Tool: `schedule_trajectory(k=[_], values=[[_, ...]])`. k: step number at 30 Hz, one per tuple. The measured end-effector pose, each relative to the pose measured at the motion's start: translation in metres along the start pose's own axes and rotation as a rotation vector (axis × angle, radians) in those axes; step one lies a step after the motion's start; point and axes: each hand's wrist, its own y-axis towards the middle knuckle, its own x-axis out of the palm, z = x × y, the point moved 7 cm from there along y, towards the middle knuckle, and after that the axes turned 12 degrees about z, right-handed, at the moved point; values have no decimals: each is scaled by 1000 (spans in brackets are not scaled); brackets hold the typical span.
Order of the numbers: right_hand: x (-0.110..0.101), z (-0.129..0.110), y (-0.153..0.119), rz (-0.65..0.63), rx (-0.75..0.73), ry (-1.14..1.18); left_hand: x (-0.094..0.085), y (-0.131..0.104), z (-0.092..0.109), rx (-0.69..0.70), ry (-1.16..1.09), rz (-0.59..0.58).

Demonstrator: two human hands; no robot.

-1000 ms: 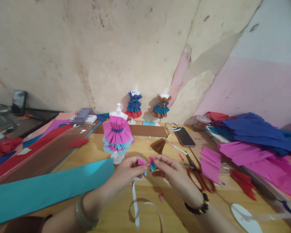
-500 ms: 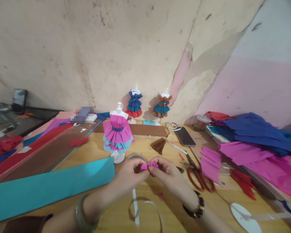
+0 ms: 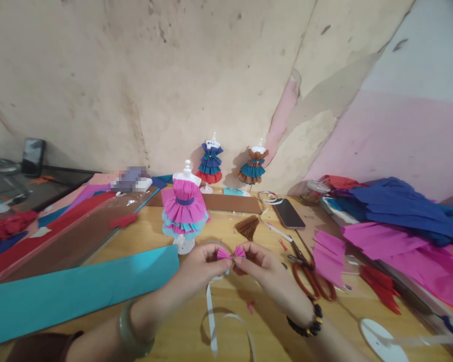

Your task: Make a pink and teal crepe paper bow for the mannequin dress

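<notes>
A small pink pleated paper bow is pinched between my two hands over the table. My left hand holds its left side between thumb and fingers, and my right hand grips the right side the same way. A bit of light blue shows just under the bow. Behind my left hand stands a small white dress form in a pink and light blue ruffled dress with a dark blue belt. White tape curls on the table below my hands.
Red-handled scissors and a phone lie right of my hands. A turquoise paper strip covers the left. Two dressed forms stand by the wall. Blue and pink paper is piled at right.
The bow's two pleated sides now stand more upright and apart, and light blue shows below it. My fingers have shifted slightly around its middle.
</notes>
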Motion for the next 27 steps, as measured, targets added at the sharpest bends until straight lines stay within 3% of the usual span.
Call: schedule_trajectory(k=[5, 13, 18, 22, 27], values=[[0, 0, 0, 6, -3, -66, 2, -1, 5, 98, 45, 20], [-4, 5, 5, 45, -21, -34, -1, -1, 5, 120, 71, 31], [-3, 4, 4, 65, 3, -26, -7, -2, 0, 10, 26, 124], [-6, 7, 7, 75, 2, 19, -12, 1, 0, 11, -21, 158], [-10, 10, 9, 95, 5, 93, -12, 6, -1, 3, -50, 86]])
